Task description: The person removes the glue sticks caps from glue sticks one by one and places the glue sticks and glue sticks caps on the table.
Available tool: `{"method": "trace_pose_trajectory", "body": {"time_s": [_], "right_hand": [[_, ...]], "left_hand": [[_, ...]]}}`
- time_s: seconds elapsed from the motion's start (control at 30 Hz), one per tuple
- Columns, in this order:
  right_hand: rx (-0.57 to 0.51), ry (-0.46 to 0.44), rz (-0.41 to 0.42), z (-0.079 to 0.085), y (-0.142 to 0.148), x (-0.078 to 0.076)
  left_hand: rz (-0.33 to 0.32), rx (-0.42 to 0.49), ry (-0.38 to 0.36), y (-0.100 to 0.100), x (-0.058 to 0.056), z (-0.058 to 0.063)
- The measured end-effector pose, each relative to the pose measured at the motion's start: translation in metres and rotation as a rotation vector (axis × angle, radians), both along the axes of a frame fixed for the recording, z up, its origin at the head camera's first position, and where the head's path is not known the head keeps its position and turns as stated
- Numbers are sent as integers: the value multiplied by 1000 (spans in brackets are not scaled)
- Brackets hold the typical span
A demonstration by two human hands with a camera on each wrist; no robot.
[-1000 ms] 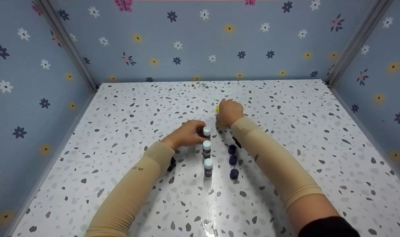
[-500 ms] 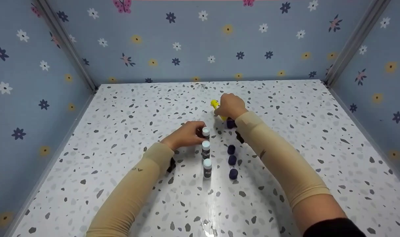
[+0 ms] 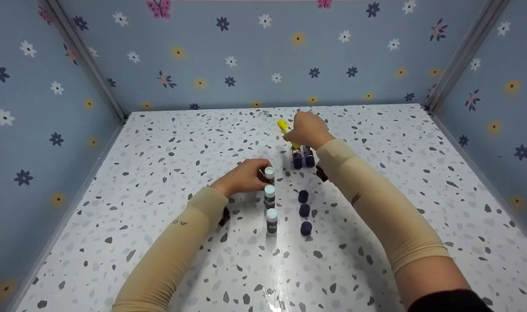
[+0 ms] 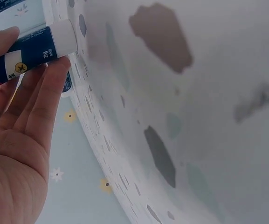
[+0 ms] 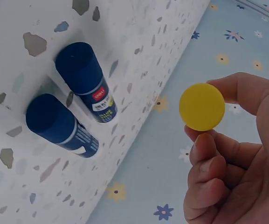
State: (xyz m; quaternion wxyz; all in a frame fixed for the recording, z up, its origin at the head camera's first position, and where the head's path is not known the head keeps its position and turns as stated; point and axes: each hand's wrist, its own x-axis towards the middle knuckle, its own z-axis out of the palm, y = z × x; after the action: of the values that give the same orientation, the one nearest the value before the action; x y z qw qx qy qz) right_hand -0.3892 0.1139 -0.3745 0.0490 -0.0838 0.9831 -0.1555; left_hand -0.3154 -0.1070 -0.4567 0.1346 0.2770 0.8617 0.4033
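Observation:
Near the table's middle my left hand [image 3: 243, 175] holds the rearmost of three upright glue sticks [image 4: 24, 51], thumb on one side and fingers on the other. It has a dark blue labelled body and a white end against the table. Nearer me stand the middle glue stick [image 3: 270, 197] and the front glue stick [image 3: 272, 221], pale ends up. Farther back, my right hand [image 3: 311, 129] pinches a yellow cylindrical stick [image 5: 202, 107] with a flat round end, held off the table. Beside it are two blue-capped glue sticks [image 5: 85, 79]; whether they stand or lie I cannot tell.
Three loose dark blue caps, the rear cap [image 3: 303, 196], the middle cap [image 3: 304, 210] and the front cap [image 3: 306, 228], sit in a row right of the glue sticks. Flowered panels [image 3: 263, 52] wall the speckled table [image 3: 181, 143] at the back and both sides.
My right hand has moved back and slightly right with the yellow stick, uncovering the two blue-capped glue sticks. My left hand keeps its hold on the rearmost glue stick.

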Motion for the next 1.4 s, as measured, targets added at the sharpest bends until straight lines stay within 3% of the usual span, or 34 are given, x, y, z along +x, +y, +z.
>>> {"method": "trace_pose_trajectory", "body": {"time_s": [0.2,0.47,0.67,0.9,1.07,1.23,1.4], "right_hand": [[2,10,29,12,5,5],[-10,76,111,29,14,17],[-6,128,123,37,20,28],[-27,229,196,42,27,40],[14,292,240,42,27,50],[69,369,311,38,24,58],[98,491,408,33,24,64]], "left_hand": [[-30,-7,-43,-6,0,5],[-47,-99,-60,-21,-5,19],[27,-146,-11,-32,-9,36],[157,-186,176,-31,-12,63],[238,-247,297,-24,-8,79],[251,-329,438,-13,-5,90],[215,-420,584,1,-5,93]]}}
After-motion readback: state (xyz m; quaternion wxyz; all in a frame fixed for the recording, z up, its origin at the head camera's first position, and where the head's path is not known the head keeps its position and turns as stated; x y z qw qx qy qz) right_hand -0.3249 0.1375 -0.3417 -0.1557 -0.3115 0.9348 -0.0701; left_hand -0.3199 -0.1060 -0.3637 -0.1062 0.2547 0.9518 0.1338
